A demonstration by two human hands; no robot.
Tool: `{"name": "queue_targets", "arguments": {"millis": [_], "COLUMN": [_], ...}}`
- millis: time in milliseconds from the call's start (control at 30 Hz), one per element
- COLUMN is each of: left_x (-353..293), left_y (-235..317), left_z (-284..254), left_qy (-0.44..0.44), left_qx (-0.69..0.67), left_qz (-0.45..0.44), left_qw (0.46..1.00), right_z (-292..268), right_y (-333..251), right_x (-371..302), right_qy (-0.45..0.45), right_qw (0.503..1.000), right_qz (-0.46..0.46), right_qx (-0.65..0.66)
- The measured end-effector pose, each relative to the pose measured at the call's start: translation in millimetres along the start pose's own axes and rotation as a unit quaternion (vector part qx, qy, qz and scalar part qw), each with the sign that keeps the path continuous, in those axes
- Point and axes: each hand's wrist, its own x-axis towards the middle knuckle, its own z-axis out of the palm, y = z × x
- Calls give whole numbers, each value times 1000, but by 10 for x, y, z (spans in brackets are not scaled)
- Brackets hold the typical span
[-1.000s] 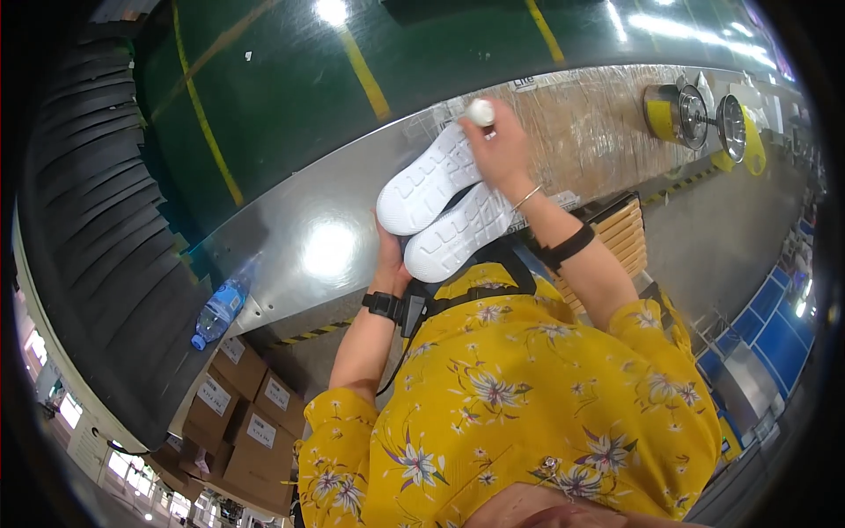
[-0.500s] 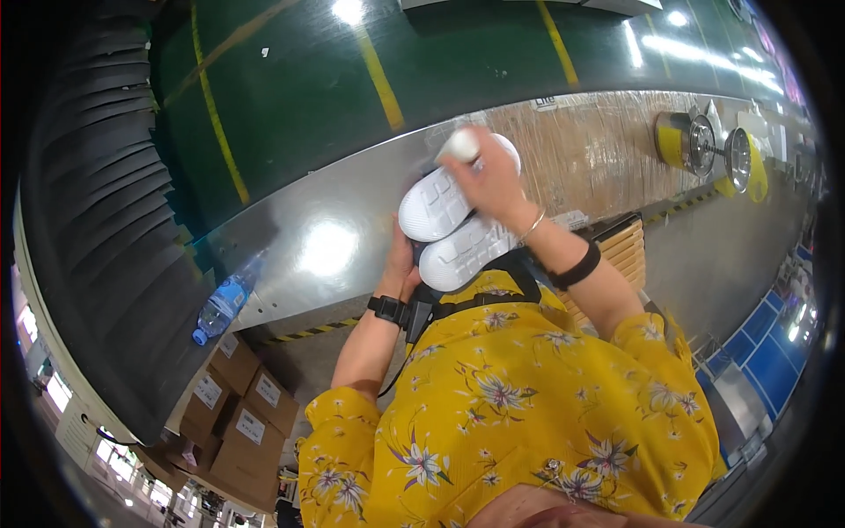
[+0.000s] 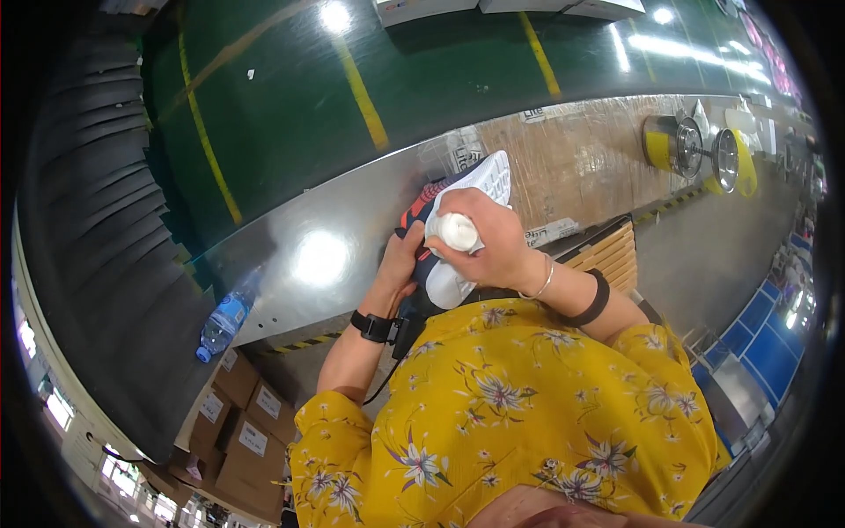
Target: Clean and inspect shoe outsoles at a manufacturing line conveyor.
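Note:
Close in front of me is a sneaker with a dark blue and coral red upper and a thick white sole, tilted onto its side. My left hand grips it from the left, thumb on the upper. My right hand is wrapped round a white, rounded wad, perhaps cloth, and holds it over the sneaker's sole edge. The hand and wad hide the middle of the sneaker. Nearer my body a second white sole shows in part, below my right hand.
The sneaker is over a metal bench, beside taped brown cardboard. At the left lies a water bottle, near a black strip curtain. Cartons are stacked below. Metal containers stand at the far right.
Both soles faced up before; now one sneaker is tipped, showing its coloured upper. My right hand with the white wad has moved nearer to my body.

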Motion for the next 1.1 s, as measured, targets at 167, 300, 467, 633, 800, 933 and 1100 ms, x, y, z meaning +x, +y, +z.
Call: {"name": "queue_targets", "arguments": {"millis": [167, 300, 467, 633, 800, 933, 1100], "left_x": [-23, 6, 17, 35, 45, 33, 75], "left_y": [111, 135, 171, 197, 206, 246, 223], "left_z": [176, 209, 237, 286, 249, 298, 295], "left_qy": [-25, -5, 30, 6, 39, 24, 30], "left_qx": [25, 53, 94, 45, 88, 75, 54], "left_qz": [29, 23, -22, 24, -9, -4, -1], "left_qw": [999, 998, 995, 999, 995, 997, 998], "right_z": [-146, -175, -38, -206, -100, -149, -193], "right_y": [301, 247, 48, 334, 32, 130, 206], "right_x": [-70, -48, -9, 18, 8, 67, 89], "right_qy": [73, 75, 13, 97, 11, 79, 73], "right_qw": [996, 994, 992, 985, 995, 996, 991], "right_qz": [35, 46, -107, 138, -82, 20, 85], "right_qx": [-21, -72, -64, -42, -58, -36, -68]}}
